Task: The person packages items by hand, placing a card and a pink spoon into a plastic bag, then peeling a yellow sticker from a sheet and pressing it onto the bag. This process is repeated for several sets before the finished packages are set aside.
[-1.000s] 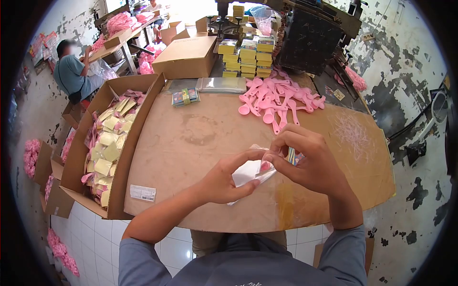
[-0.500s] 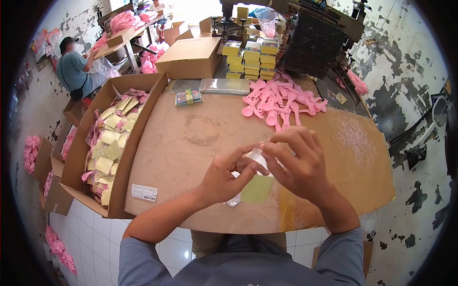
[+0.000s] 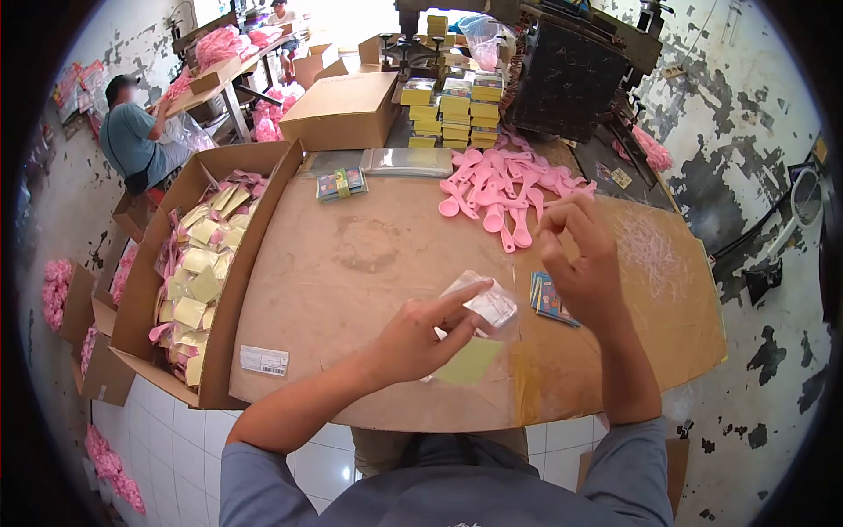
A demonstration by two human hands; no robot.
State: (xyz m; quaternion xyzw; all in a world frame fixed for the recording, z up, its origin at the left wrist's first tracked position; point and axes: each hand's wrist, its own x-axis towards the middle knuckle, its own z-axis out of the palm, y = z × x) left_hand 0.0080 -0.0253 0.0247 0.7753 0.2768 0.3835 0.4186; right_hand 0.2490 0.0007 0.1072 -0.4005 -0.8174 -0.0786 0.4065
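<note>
My left hand (image 3: 420,338) holds a clear plastic bag (image 3: 497,309), its index finger stretched across the crinkled, shiny end. Below those fingers a pale yellow-green card (image 3: 471,362) shows flat near the table's front edge. My right hand (image 3: 581,259) is raised to the right of the bag, fingers curled together toward the thumb; what they hold, if anything, I cannot tell. Partly behind that hand lies a small fanned stack of blue printed cards (image 3: 551,301). Farther back is a heap of pink plastic spoons (image 3: 500,189).
An open carton (image 3: 221,351) of bagged cards and pink pieces stands left. At the back are a banded card bundle (image 3: 342,184), clear sleeves (image 3: 407,162), yellow-edged card stacks (image 3: 455,110) and a closed box (image 3: 341,110). Thin clear strips (image 3: 654,255) lie right. A person (image 3: 136,140) sits far left.
My right hand has moved away from the bag, up and to the right, uncovering the blue cards. My left hand keeps the bag, whose shiny end now lies open to view.
</note>
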